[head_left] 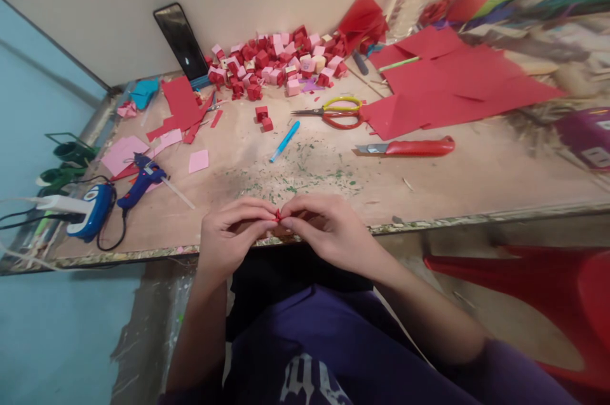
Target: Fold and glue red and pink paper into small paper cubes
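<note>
- Pinching small red piece (278, 216): left hand (229, 232) and right hand (331, 227), fingertips closed on it
- Blue pen (284, 142) beyond both hands
- Red cutter (414, 147) beyond right hand, rightward

Between pen (284, 141) and cutter (419, 147) lies room; scissors (326, 112) block beyond.

Craft workspace: glue gun (142, 184), scissors (324, 112)
</note>
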Motion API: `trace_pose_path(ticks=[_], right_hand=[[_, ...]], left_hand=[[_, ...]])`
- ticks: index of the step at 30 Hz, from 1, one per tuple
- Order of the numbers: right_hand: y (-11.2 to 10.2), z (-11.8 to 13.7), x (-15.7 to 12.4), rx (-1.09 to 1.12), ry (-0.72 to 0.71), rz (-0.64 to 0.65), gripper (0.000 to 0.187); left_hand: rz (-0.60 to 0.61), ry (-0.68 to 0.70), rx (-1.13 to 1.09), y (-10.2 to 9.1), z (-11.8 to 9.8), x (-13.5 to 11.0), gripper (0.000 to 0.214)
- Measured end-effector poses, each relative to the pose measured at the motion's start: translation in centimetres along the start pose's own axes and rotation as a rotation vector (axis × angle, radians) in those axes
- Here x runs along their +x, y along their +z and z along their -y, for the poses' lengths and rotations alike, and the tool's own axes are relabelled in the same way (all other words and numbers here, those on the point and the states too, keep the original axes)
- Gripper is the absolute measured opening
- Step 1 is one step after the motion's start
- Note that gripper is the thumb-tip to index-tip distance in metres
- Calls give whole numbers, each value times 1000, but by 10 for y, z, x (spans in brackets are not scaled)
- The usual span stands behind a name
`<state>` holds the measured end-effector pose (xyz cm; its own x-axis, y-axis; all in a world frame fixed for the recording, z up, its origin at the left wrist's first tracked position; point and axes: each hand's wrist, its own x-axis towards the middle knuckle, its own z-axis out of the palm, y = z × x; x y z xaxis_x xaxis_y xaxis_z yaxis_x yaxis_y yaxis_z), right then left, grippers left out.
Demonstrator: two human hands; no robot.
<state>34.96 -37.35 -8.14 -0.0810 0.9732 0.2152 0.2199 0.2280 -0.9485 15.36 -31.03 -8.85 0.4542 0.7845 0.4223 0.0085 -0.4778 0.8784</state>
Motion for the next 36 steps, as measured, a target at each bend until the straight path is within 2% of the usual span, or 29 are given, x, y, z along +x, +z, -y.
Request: trace_pose_path(ticks=[13,20,24,28,36], right_hand=[[0,0,4,184,196,-24,10],[2,-4,4,172,193,-72,10],[3,-4,4,214,194,-57,12],[3,-2,4,228,187,-55,10],[4,0,0,72,39,-142,6]], left_hand=[[11,13,-14,-1,-1,1,22],[7,32,24,0,-1,0,21],[13,65,29,-1,-1,-1,23],[17,43,25,-1,-2,0,20],[-29,-4,29,0,-1,-1,11]])
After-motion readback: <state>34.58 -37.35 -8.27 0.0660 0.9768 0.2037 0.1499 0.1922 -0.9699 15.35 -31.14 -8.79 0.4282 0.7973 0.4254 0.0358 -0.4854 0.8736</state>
